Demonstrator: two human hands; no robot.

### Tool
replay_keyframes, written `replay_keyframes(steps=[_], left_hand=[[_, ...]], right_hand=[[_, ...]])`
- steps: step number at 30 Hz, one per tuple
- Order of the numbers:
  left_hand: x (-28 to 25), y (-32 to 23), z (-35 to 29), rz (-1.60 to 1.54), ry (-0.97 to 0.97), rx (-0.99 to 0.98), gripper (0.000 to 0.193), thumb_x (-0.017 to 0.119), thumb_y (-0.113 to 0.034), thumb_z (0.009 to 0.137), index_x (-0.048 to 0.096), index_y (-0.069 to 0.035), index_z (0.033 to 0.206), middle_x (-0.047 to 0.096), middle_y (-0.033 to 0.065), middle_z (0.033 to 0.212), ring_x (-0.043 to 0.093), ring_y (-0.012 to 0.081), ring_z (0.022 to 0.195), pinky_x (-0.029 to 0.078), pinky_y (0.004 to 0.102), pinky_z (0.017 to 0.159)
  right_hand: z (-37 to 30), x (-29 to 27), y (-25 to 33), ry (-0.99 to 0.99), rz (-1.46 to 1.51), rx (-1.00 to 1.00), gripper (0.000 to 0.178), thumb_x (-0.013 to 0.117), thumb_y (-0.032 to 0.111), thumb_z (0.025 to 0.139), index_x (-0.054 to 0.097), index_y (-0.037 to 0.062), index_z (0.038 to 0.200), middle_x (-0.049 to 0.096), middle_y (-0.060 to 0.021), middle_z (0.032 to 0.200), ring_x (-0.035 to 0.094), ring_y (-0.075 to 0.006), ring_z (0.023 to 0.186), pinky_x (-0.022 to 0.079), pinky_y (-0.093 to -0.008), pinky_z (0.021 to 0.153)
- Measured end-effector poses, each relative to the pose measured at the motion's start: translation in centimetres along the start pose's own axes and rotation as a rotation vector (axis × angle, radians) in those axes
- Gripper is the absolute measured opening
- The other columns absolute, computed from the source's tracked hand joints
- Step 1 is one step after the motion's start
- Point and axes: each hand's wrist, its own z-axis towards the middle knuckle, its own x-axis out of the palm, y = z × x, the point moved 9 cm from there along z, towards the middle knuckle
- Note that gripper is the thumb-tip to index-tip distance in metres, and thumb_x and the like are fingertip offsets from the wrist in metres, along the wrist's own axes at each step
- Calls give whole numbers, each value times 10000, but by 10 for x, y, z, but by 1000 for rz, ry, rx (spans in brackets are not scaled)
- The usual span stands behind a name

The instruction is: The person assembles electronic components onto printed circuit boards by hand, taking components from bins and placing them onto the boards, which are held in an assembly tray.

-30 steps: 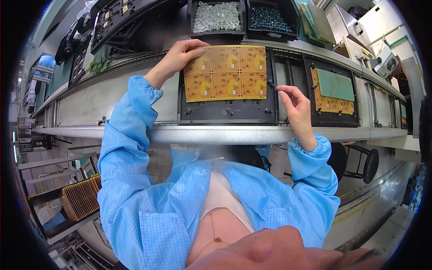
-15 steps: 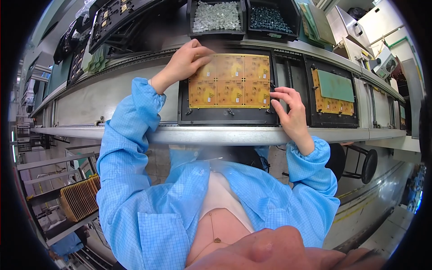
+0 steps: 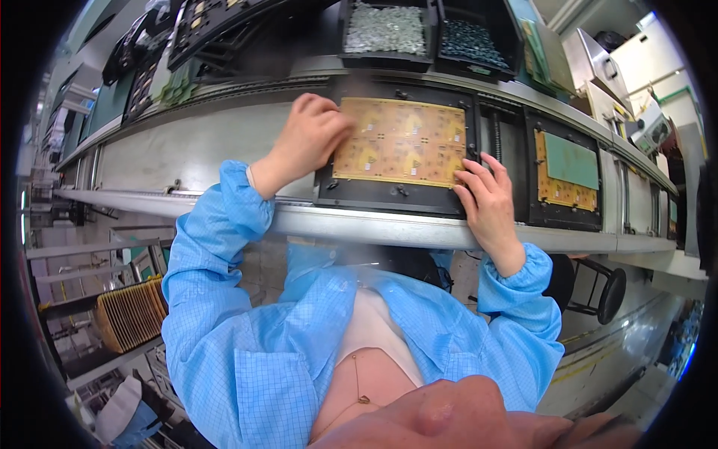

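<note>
Board panel: amber, two-by-three grid of units (image 3: 404, 142); lies on the black fixture (image 3: 366, 197), leaving a bare strip along the near edge. Can't tell if fully seated.
Left hand: (image 3: 310, 135) at panel's left edge, fingers curled in and narrow, tips blurred; can't tell if it's pinching anything.
Right hand: (image 3: 490, 198) fingers loosely parted, tips at panel's right edge toward the fixture's near right corner.
Conveyor: (image 3: 202, 138) steel bed under the fixture, metal rail (image 3: 389, 230) along its near edge.
Second fixture: (image 3: 562, 215) right of the first, amber panel (image 3: 542, 168) with green sheet (image 3: 572, 161) over it.
Bins: two black, past conveyor's far edge; clear-white pieces (image 3: 387, 30) left, dark blue pieces (image 3: 473, 43) right.
</note>
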Motion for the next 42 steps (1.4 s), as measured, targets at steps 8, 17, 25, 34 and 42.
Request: replay_keyframes(steps=[8,17,25,34,42], left_hand=[[-27,-31,-30,-106,137,157,296,765,-340,785,640,-125,944,601,23,1002,532,274,1055,365,498,1024],[-28,-88,-35,258,185,767,64,648,-154,739,651,-90,741,599,20,859,544,199,948,414,405,994],[-22,-105,-37,327,307,1406,103,636,-159,660,714,-92,663,626,-13,797,531,197,937,417,324,935],[15,-61,10,125,579,514,137,674,-215,782,650,-81,791,589,37,804,569,215,914,447,375,838],[48,-117,36,-115,266,349,388,625,-408,889,632,-38,773,629,84,758,645,270,770,496,376,703]], right_hand=[[3,-20,-13,237,131,-114,273,751,25,749,676,12,1011,642,-127,1187,502,-355,1261,452,-450,1012],[11,-17,5,285,-193,-427,177,671,-4,757,663,7,933,671,-96,1019,588,-329,1140,510,-431,944],[16,2,16,475,-394,-669,201,641,87,729,673,29,919,598,-51,760,603,-228,866,529,-343,776],[41,-11,-2,446,-40,-459,168,709,96,763,683,36,918,636,-63,805,624,-239,836,532,-356,724],[86,-14,-78,70,-23,-53,187,715,112,849,687,14,1005,637,-117,895,639,-280,851,517,-358,736]])
